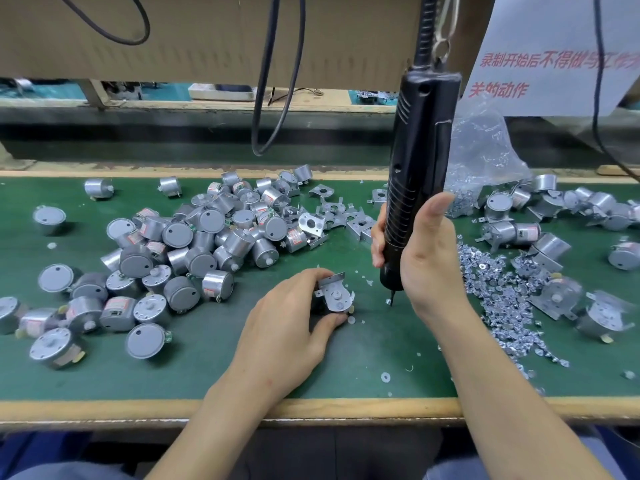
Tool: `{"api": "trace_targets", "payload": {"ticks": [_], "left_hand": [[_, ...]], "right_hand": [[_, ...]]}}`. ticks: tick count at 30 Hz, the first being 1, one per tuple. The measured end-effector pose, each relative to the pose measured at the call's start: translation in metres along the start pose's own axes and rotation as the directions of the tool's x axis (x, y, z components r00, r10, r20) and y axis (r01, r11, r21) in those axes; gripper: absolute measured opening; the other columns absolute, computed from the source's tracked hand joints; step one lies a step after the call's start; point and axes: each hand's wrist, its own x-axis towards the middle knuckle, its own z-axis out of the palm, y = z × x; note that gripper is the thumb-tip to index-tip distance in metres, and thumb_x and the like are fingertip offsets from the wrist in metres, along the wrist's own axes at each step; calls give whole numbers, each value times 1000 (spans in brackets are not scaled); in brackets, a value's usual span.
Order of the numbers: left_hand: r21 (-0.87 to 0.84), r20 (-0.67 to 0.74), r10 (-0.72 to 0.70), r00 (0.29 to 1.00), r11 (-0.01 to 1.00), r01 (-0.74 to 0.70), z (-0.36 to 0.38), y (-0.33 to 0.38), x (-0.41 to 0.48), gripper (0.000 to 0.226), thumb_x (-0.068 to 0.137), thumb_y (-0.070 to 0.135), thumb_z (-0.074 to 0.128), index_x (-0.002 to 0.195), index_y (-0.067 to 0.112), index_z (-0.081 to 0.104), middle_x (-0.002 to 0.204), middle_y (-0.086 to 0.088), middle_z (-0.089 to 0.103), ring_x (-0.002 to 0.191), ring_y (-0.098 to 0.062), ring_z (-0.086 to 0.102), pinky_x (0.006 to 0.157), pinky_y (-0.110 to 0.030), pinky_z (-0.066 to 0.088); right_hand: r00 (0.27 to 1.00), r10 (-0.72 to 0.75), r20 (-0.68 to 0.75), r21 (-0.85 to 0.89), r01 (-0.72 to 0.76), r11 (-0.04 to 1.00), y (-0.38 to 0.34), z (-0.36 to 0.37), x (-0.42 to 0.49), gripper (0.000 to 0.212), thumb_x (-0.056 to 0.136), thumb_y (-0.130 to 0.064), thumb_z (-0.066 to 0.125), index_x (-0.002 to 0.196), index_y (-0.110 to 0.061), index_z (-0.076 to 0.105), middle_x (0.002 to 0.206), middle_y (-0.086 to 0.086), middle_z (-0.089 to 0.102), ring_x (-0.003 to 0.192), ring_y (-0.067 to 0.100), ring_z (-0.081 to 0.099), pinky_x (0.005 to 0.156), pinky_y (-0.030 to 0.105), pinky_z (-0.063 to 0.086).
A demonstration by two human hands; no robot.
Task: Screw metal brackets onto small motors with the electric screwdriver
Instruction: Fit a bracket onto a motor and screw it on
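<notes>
Head view: the left hand [287,327] curls its fingers round a small silver motor [318,303] capped with a folded grey metal bracket [335,300], steadying it on the green worktop [207,368]. The right hand [427,261] is wrapped round the hanging black electric screwdriver [415,168], its tip poised just beside the motor, ready to drive.

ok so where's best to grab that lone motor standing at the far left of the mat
Probably its round metal side wall, pinched across from above: the motor stands flat grey face up, with bare mat around it, apart from the pile.

Loose motors [180,244] lie left on the mat [363,358], brackets [332,216] behind centre, screws [498,299] right.
</notes>
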Motion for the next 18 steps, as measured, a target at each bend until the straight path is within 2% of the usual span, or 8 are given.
{"api": "trace_targets", "payload": {"ticks": [11,18], "left_hand": [[-14,8,7,1000,1000,-6,-1,0,1,44,85,38,73,123,33,53,84,33,46,83,-3,48,72,-25,41],[-7,-16,22,1000,1000,-22,-1,-2,0,44,84,37,74,122,33,53,79,34,44,77,1,39,69,-22,36]], "right_hand": [[999,-45,7,29,45,999,-3,1,0,71,68,-97,33,68,-32,62,57,-4,55,47,17,51,51,29,44],[998,-60,-4,41,60,997,-5,1,0,70,69,-96,34,68,-32,62,57,-4,55,47,18,50,50,29,44]]}}
